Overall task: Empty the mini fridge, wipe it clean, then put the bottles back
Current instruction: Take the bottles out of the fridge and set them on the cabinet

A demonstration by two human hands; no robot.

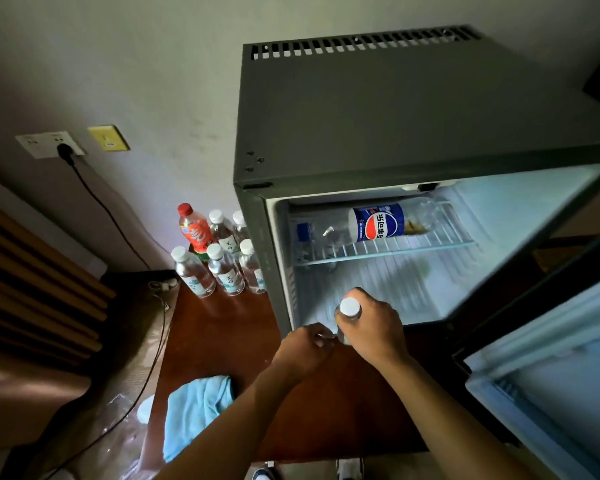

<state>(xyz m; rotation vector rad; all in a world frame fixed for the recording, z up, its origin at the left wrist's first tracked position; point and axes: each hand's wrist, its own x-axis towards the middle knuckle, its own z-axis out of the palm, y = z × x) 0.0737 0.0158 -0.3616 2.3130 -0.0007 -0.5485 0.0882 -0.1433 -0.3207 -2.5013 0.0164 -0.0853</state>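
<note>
Head view: the right hand [368, 322] grips a clear water bottle [347, 318] just below its white cap [350, 305], fingers curled round the neck, holding it upright at the front lip of the open mini fridge [378, 126]. Just left of it and slightly lower, the left hand [303, 348] has its fingers curled in near the lower part of the same bottle; whether it actually pinches the bottle or only touches it I cannot tell, since the spot is blurred.

Directly beyond the hands lies the lit white interior of the fridge. Above them, on the wire shelf [392, 249], a large Pepsi bottle [374, 221] lies on its side, nearly empty, with its blue cap pointing left. To the right of the right forearm the fridge door [548, 368] stands swung open.

Both hands hover over a reddish-brown wooden table [222, 327]. Up and to the left of the left hand, against the fridge's side, stands a cluster of small water bottles [222, 268] with white caps, and behind them a red-capped drink bottle [194, 230]. Below and left of the left forearm a light blue cloth [194, 410] lies crumpled on the table's near edge. Farther left, a black cable [111, 216] runs down from a wall socket [47, 144].
</note>
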